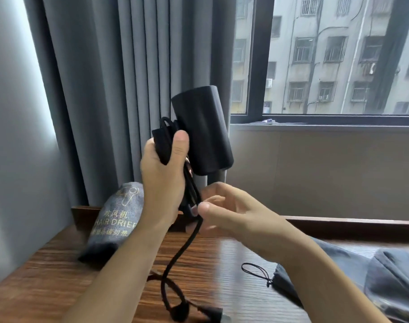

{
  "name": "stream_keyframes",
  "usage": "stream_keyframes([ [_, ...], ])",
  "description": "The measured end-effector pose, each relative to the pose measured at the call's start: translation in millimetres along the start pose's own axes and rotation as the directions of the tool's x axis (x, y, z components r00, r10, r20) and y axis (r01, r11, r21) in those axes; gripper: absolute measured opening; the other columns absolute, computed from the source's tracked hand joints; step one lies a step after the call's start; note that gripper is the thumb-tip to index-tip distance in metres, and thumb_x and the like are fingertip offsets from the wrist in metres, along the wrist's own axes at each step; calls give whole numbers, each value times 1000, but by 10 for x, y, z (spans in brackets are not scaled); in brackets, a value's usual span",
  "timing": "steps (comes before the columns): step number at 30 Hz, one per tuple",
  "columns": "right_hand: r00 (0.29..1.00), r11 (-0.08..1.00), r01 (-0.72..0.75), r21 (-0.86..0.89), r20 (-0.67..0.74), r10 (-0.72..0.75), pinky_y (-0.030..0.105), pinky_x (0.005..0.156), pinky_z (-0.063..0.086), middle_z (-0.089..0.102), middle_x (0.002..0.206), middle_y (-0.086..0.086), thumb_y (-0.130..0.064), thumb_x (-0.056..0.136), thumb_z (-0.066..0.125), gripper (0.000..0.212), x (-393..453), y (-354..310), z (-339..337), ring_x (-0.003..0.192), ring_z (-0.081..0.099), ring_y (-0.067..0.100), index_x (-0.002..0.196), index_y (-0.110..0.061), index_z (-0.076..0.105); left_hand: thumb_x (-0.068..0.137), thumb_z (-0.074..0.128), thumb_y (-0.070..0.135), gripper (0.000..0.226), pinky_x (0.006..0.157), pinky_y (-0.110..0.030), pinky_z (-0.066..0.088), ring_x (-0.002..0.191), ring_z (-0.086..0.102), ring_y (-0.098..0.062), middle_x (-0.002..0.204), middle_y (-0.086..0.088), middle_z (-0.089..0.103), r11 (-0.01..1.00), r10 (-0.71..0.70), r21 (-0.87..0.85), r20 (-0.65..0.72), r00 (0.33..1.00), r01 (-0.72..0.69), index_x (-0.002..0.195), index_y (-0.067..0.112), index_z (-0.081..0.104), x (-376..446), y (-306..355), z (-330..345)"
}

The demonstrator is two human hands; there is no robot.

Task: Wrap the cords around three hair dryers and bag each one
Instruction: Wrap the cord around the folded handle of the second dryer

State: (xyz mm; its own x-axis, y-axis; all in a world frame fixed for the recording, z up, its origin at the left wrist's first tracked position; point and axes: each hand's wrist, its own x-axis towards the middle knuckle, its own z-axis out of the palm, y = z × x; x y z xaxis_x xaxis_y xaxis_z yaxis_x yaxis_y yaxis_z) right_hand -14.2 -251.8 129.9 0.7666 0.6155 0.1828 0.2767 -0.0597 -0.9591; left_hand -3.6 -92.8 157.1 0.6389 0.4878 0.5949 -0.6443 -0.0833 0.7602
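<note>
Fingers of the left hand (pixel 162 183) curl tight round the handle of the black dryer (pixel 202 129), thumb pressed over cord (pixel 187 231) loops already laid against it, holding it up above the wooden table (pixel 47 271). Right hand (pixel 231 210) pinches the cord between thumb and forefinger just below the handle; its other fingers are loosely bent. Slack cord hangs to the table. A filled grey bag (pixel 116 220) lies at left, an empty bag (pixel 320 271) at right.
</note>
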Motion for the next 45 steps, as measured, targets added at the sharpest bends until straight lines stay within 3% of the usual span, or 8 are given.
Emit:
stream_keyframes([
  [5,963,965,-118,-235,-263,54,39,81,65,77,96,-1,-54,84,76,41,-49,-31,235,86,76,12,110,-27,59,92,65,47,28,66,-27,55,72,59,-12,81,1,60,989,144,-22,-49,988,-145,94,22,55,-33,28,19],
  [8,958,999,-35,12,-284,37,36,67,63,76,79,8,-14,103,61,3,-6,-33,297,72,77,21,106,-12,60,98,65,40,22,71,-23,53,76,60,-8,84,5,61,984,178,-14,-68,982,-179,98,19,56,30,15,-45],
  [12,954,994,-60,88,-288,83,26,43,37,42,63,2,-13,109,48,20,17,-62,147,47,40,12,104,-11,67,100,65,37,16,76,-27,58,80,63,-7,83,14,64,977,215,20,-51,975,-214,101,21,59,131,-35,-121],
  [20,986,658,106,-745,-9,-168,18,53,35,53,61,-9,-25,102,58,20,-316,-339,-223,55,43,10,83,-20,62,91,71,58,29,93,-66,54,100,69,-37,101,2,71,987,134,-68,-173,976,-148,101,30,66,399,-112,-363],
  [35,962,380,-90,-921,-180,-207,20,51,31,43,59,-1,-33,105,50,42,-121,-127,-442,55,37,16,70,-14,38,90,72,59,26,87,-70,54,88,64,-28,94,2,68,982,180,-23,-221,958,-190,94,34,64,545,-54,-588],
  [37,971,407,-65,-911,-153,-186,22,51,33,46,57,-1,-33,105,51,41,-117,-111,-477,53,39,16,70,-13,44,94,72,50,22,94,-64,55,91,65,-17,94,8,68,974,220,-9,-207,953,-227,97,30,63,536,-72,-573],
  [41,988,852,99,-514,152,-24,24,53,36,51,52,-5,-24,109,52,36,-237,-182,-507,49,46,12,78,-6,57,97,71,41,18,99,-49,57,98,68,-12,101,7,71,971,227,-21,-240,944,-239,103,24,65,589,-108,-627],
  [45,954,907,199,-372,285,-93,31,65,44,71,75,12,-27,107,50,33,-201,-157,-420,67,60,25,84,-6,58,100,69,36,25,95,-32,57,94,66,-2,100,9,69,965,261,50,-272,926,-257,109,14,62,614,-54,-737],
])
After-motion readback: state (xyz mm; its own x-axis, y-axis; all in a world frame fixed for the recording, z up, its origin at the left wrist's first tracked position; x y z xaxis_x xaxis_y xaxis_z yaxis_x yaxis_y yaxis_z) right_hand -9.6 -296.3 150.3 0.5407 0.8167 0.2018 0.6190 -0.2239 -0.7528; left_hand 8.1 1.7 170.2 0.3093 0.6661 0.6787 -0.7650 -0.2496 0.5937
